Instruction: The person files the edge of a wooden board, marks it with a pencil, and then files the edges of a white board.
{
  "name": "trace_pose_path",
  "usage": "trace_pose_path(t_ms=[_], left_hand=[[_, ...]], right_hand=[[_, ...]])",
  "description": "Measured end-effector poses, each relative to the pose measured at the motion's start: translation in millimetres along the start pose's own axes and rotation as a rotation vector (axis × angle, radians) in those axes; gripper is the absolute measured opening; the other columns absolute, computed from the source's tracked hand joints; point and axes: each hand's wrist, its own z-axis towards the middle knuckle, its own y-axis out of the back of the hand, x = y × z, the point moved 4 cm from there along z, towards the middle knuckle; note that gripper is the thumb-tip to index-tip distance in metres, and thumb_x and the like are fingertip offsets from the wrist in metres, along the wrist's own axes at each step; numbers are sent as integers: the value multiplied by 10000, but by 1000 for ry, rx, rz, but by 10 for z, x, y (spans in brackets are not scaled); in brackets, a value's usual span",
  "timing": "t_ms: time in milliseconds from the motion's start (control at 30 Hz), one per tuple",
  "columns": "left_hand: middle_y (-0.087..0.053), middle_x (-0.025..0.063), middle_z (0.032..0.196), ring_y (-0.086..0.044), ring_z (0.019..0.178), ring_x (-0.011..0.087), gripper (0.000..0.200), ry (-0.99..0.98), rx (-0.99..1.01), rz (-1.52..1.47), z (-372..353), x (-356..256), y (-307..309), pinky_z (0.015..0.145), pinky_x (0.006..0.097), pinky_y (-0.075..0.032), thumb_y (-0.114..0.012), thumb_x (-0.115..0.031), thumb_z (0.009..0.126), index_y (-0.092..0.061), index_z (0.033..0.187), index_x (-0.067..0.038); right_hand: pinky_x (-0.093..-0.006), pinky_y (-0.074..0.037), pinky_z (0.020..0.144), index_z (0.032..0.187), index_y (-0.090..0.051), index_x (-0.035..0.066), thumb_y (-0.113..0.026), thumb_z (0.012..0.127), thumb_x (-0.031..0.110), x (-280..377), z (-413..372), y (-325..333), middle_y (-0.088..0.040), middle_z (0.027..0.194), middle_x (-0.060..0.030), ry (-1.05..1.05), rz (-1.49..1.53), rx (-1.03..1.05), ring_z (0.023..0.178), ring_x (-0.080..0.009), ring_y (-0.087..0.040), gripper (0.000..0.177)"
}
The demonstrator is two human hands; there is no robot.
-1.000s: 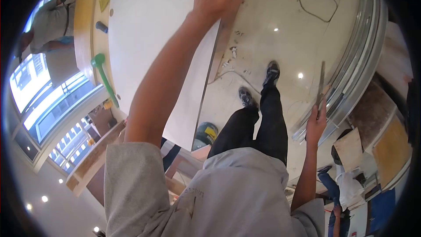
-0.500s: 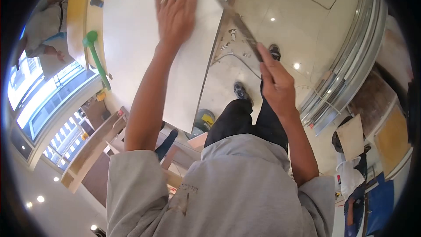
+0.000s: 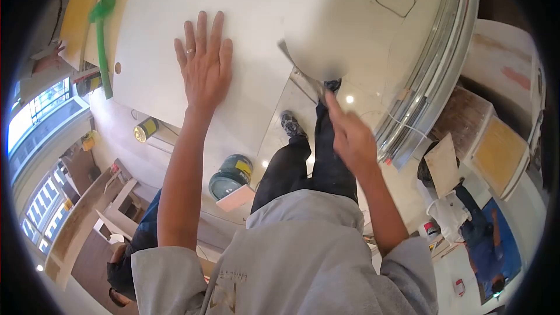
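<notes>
My left hand (image 3: 205,70) lies flat, fingers spread, on a large white board (image 3: 154,17); a ring shows on one finger. Beside the board's right edge, my right hand (image 3: 353,140) is wrapped round one end of a long, narrow, dark metal file (image 3: 295,65). The file slants up and left, with its far end at the board's edge. Motion smears both the file and the right fingers. A pale blurred patch (image 3: 324,29) covers part of the board's edge just beyond the file, and I cannot make out what it is.
A green mallet (image 3: 101,41) lies left of the board. Below stand a dark green bucket (image 3: 236,168) and a yellow-labelled can (image 3: 146,130). Long metal strips (image 3: 429,70) and a cable (image 3: 399,13) lie right. Other people are lower left (image 3: 129,265) and lower right (image 3: 487,239).
My left hand has come back across the board toward my body, still flat. The file has shifted lower along the board's edge with my right hand. The whole view has shifted.
</notes>
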Motion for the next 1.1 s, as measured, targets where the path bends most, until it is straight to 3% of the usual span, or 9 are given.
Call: trace_pose_path(t_ms=[133, 233, 467, 567, 667, 733, 800, 967, 1100], left_hand=[[-322, 122, 1768, -199, 1652, 409, 580, -11, -20, 1, -22, 19, -3, 1338, 586, -71, -385, -415, 1137, -397, 1690, -240], [-332, 126, 1763, -206, 1649, 415, 575, -30, -41, 24, -34, 14, -17, 1335, 598, -81, -391, -413, 1137, -405, 1685, -239], [-318, 122, 1769, -191, 1652, 412, 577, -11, -33, 22, -13, 6, -16, 1336, 604, -76, -388, -412, 1141, -387, 1693, -246], [-302, 114, 1776, -180, 1657, 402, 579, -10, -14, 33, -41, 6, -22, 1339, 598, -64, -377, -413, 1143, -373, 1699, -251], [-290, 107, 1782, -167, 1662, 391, 582, -4, -17, 24, -6, 7, -6, 1345, 584, -50, -369, -418, 1145, -364, 1703, -254], [-288, 104, 1783, -160, 1664, 385, 584, -7, -11, 1, -35, -8, 9, 1348, 573, -43, -368, -423, 1145, -361, 1704, -255], [-285, 101, 1784, -156, 1666, 381, 586, 3, -4, 19, -38, -8, -14, 1349, 567, -40, -371, -421, 1142, -361, 1704, -256], [-290, 104, 1782, -161, 1665, 382, 586, 11, -6, 33, -30, -7, -10, 1349, 568, -43, -376, -411, 1137, -368, 1702, -256], [-301, 110, 1778, -170, 1662, 386, 584, 5, -6, 29, -3, -34, -1, 1348, 570, -48, -378, -406, 1136, -372, 1700, -254]], right_hand=[[-524, -534, 684, 1521, -628, 272, -643, 1007, 123, 181, 1126, 12, -638, 825, -218, 72, 73, -115, 753, -434, -664, 536], [-514, -542, 714, 1529, -612, 279, -641, 1007, 132, 273, 1416, 105, -668, 871, -236, -24, 65, -91, 779, -436, -675, 542], [-530, -572, 704, 1605, -534, 382, -628, 1006, 91, 228, -298, -132, -582, 799, -162, -44, -29, 111, 755, -404, -674, 673], [-541, -567, 710, 1589, -556, 366, -635, 1009, 112, 117, 75, -172, -594, 806, -168, -16, -1, -24, 744, -416, -673, 638], [-560, -552, 724, 1558, -588, 315, -631, 1019, 143, 116, 1028, -83, -618, 816, -208, 71, 122, -169, 757, -449, -673, 567], [-554, -558, 726, 1550, -598, 318, -631, 1026, 155, 216, 1233, -3, -618, 801, -205, 7, 105, -132, 761, -452, -677, 550], [-546, -564, 719, 1543, -607, 318, -637, 1029, 161, 214, 1149, 17, -621, 787, -192, -16, 55, -117, 754, -447, -681, 538], [-521, -570, 663, 1549, -603, 308, -660, 1025, 147, 278, -85, -156, -631, 780, -156, -44, 1, 22, 714, -411, -681, 552], [-505, -572, 643, 1565, -588, 302, -670, 1022, 138, 204, 607, -141, -629, 779, -151, 35, -28, -85, 695, -387, -677, 573]])
